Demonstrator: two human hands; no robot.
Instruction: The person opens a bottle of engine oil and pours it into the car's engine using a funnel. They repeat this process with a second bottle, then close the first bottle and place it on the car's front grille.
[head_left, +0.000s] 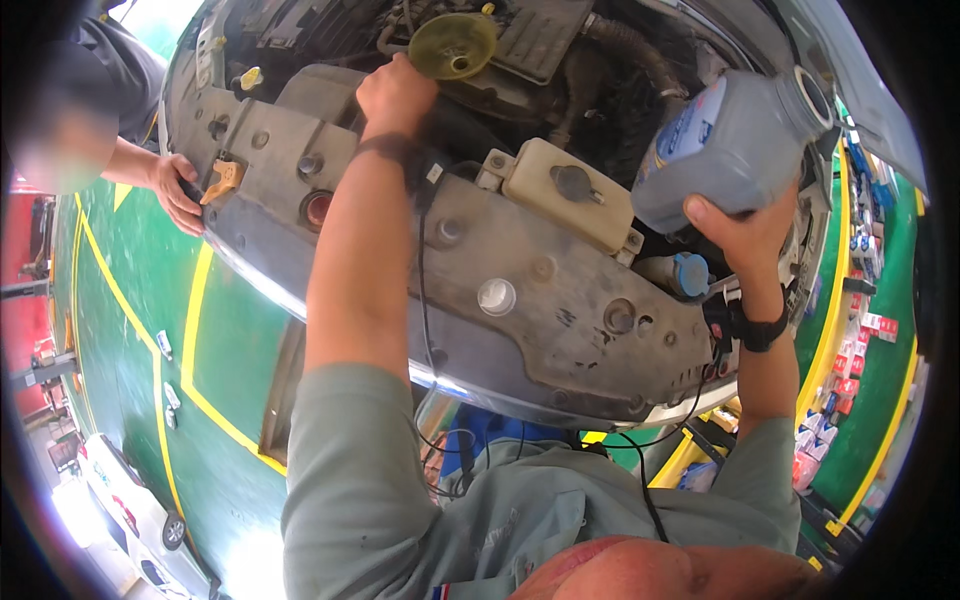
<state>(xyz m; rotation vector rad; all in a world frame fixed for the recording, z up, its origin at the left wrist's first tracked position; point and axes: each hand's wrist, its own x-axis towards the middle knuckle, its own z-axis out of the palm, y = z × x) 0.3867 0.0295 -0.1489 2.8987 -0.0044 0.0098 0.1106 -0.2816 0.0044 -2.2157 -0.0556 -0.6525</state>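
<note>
My left hand (pixel 398 97) is closed at the near left edge of a translucent yellow funnel (pixel 440 42), which stands in the engine bay. The fingertips are hidden behind the back of the hand, but they appear to grip the funnel. On the right, my right hand (pixel 748 232) holds a large grey plastic jug (pixel 735 150) from below, thumb along its near side. The jug is tilted and its uncapped mouth (pixel 812 97) faces up and right. Its contents do not show. Both wrists carry dark straps, with thin black cables running from them.
Below the jug sit a cream reservoir with a black cap (pixel 572 190) and a blue cap (pixel 690 272). A loose round clear cap (pixel 496 296) lies on the front cover. Another person's hand (pixel 178 192) rests at the car's left front edge. Boxed goods (pixel 850 360) line the right.
</note>
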